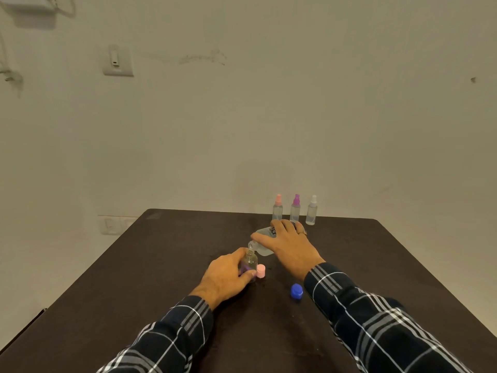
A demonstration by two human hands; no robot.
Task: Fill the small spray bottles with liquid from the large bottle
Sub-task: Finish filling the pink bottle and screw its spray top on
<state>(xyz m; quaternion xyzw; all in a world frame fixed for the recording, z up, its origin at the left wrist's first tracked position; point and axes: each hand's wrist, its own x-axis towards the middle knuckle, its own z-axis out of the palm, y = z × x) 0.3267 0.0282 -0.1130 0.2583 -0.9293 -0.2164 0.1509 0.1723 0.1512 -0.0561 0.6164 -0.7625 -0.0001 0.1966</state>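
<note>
Counts: 4 small spray bottles, 1 large bottle, 2 loose caps, 2 hands. Three small ones stand upright in a row at the far edge of the dark table (161,265), right of centre: pink-topped bottle (277,210), purple-topped bottle (295,210), white-topped bottle (312,211), all capped, near each other but apart. The fourth, the open small bottle (250,261), stands upright mid-table with no top on. The left hand (226,275) holds it, fingers and thumb curled round its body; something purple shows by the fingers, can't tell what. The right hand (287,246) reaches in from the right, palm down, fingers spread and wrapped over the large bottle (263,249). That bottle is tipped on its side, mouth pointing down-left, just above the open small bottle's neck. Pink cap (261,271) stands touching or just beside the open bottle's right. Blue cap (296,291) lies nearer the camera by the right sleeve. Both sleeves are dark plaid.
</note>
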